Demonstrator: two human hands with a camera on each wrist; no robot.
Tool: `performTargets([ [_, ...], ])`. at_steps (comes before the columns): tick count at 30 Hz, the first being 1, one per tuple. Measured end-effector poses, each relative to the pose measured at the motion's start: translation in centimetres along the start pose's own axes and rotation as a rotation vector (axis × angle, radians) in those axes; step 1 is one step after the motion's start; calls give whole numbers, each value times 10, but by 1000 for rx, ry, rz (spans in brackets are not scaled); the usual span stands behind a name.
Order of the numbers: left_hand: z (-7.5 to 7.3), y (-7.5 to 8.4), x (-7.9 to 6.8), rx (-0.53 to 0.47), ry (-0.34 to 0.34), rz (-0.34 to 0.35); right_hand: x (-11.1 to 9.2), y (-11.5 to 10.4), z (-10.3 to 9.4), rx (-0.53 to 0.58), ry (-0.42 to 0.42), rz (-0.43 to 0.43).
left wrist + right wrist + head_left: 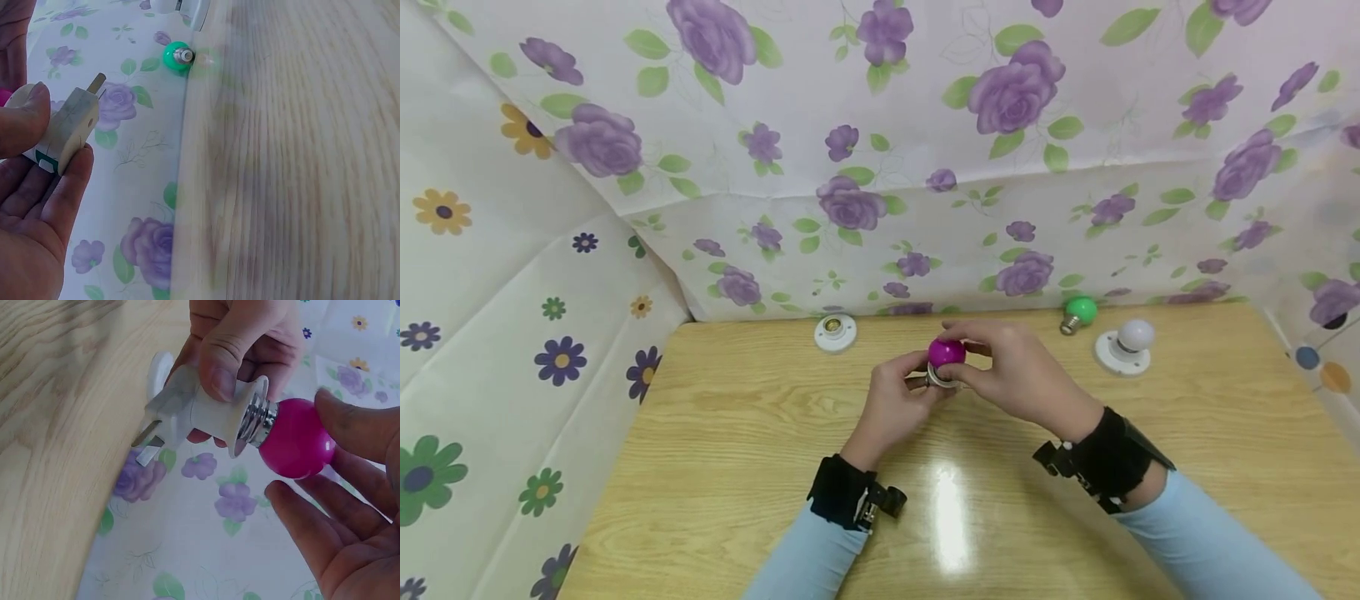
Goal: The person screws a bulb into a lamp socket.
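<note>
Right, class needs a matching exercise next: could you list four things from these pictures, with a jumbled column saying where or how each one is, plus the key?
Things:
1. Magenta bulb
2. Green bulb
3. White bulb
4. Plug-in socket

Place or state:
A. gripped by the left hand
B. lying loose, unfitted
C. held by the right hand
D. on a round white base

Pairs: 1-C, 2-B, 3-D, 4-A
</note>
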State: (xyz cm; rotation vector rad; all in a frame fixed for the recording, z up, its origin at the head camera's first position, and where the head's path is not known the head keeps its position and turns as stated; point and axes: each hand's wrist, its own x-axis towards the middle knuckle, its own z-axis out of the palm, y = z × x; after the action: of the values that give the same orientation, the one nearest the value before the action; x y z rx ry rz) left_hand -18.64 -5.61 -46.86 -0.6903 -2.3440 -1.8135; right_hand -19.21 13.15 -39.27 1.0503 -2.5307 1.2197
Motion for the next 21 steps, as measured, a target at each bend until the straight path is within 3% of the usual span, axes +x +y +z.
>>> performTargets([
  [6, 2, -9, 0, 15, 26, 14, -1, 2, -4, 56, -60, 72],
  [11, 4, -8, -1, 25, 43, 12, -2, 3, -5, -16, -84, 56],
  [15, 4, -8, -1, 48, 55, 27, -2, 3, -3, 4, -84, 22],
  [21, 4, 4, -2, 59, 121, 144, -4, 2, 4, 53, -33, -1],
])
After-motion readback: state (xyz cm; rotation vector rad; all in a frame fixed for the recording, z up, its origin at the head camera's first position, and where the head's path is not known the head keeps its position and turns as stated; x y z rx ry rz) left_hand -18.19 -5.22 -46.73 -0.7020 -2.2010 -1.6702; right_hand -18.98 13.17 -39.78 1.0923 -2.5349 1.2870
